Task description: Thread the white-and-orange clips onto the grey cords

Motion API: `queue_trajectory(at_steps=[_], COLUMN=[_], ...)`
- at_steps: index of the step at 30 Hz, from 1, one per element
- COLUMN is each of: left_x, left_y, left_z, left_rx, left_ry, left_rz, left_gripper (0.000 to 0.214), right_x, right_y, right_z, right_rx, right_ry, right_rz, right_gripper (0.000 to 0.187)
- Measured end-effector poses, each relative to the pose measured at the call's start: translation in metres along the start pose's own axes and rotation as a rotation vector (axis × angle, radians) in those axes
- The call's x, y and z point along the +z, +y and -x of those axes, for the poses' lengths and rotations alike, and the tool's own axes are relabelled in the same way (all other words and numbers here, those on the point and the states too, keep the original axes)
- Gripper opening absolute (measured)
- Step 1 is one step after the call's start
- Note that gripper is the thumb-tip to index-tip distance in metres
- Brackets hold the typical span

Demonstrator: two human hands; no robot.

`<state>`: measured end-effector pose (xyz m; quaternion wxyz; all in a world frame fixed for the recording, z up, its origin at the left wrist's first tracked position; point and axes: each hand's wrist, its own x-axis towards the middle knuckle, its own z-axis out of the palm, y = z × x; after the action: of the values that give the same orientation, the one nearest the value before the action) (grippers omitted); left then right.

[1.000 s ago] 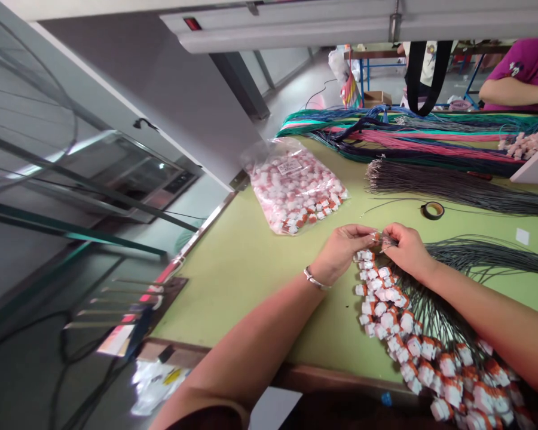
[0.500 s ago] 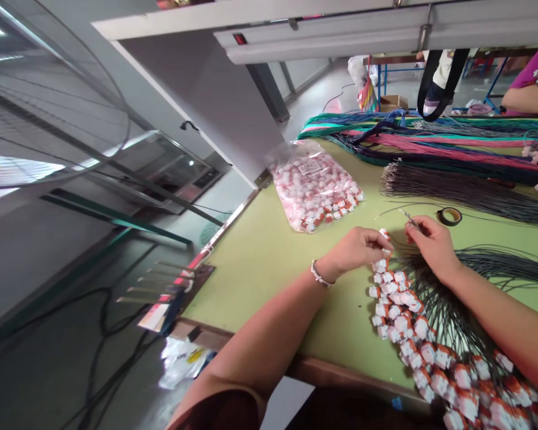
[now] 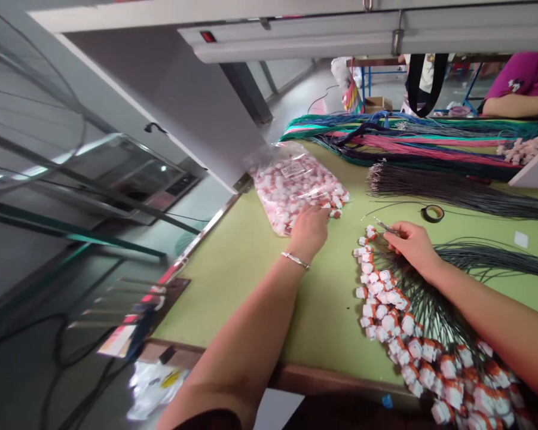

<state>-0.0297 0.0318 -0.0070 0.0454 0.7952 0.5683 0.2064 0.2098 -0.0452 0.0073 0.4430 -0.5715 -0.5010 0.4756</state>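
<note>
My left hand (image 3: 310, 230) reaches to the lower right end of a clear plastic bag (image 3: 291, 185) filled with small white-and-orange connectors. Its fingertips are hidden among the loose connectors (image 3: 336, 209) there. To the right, my right hand (image 3: 407, 242) is closed with a thin, grey metallic-tipped piece (image 3: 385, 227) sticking out between thumb and fingers; it looks like wire ends, though it is too small to be sure. Below that hand hangs a long bunch of white-and-orange connectors (image 3: 388, 322) on dark wires (image 3: 430, 298), running over the table's front edge.
A roll of black tape (image 3: 433, 213) lies beyond my right hand. Dark wire bundles (image 3: 452, 194) and coloured ones (image 3: 385, 140) stretch across the back of the table (image 3: 215, 280). A metal pronged rack (image 3: 125, 304) is at the left edge. Another person's arm (image 3: 515, 104) shows opposite.
My left hand has left the top of the connector bunch and moved left to the bag. My right hand keeps its grip near the bunch. The whole view has shifted slightly.
</note>
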Motion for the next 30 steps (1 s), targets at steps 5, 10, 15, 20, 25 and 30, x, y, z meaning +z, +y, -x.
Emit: queue_trajectory(at_steps=[5, 10, 15, 20, 25, 30], left_x=[-0.015, -0.017, 0.003, 0.014, 0.014, 0.011], left_y=[0.015, 0.05, 0.077, 0.086, 0.093, 0.086], left_z=[0.006, 0.017, 0.025, 0.024, 0.026, 0.025], left_rx=[-0.091, -0.283, -0.26, -0.156, -0.268, -0.369], left_ry=[0.188, -0.065, -0.246, -0.241, -0.234, -0.345], left_rz=[0.149, 0.826, 1.093, 1.141, 1.248, 1.423], left_gripper=[0.039, 0.032, 0.025, 0.017, 0.011, 0.018], right_x=[-0.003, -0.003, -0.002, 0.0, 0.0, -0.004], right_y=[-0.004, -0.003, -0.002, 0.0, 0.003, 0.001], right_z=[0.0, 0.0, 0.0, 0.0, 0.0, 0.0], right_rx=[0.008, 0.006, -0.006, -0.061, -0.081, -0.064], right_ry=[-0.052, -0.061, -0.054, -0.043, -0.039, -0.055], right_rz=[-0.023, -0.091, -0.043, 0.023, 0.07, 0.04], right_gripper=[0.025, 0.017, 0.012, 0.012, 0.013, 0.015])
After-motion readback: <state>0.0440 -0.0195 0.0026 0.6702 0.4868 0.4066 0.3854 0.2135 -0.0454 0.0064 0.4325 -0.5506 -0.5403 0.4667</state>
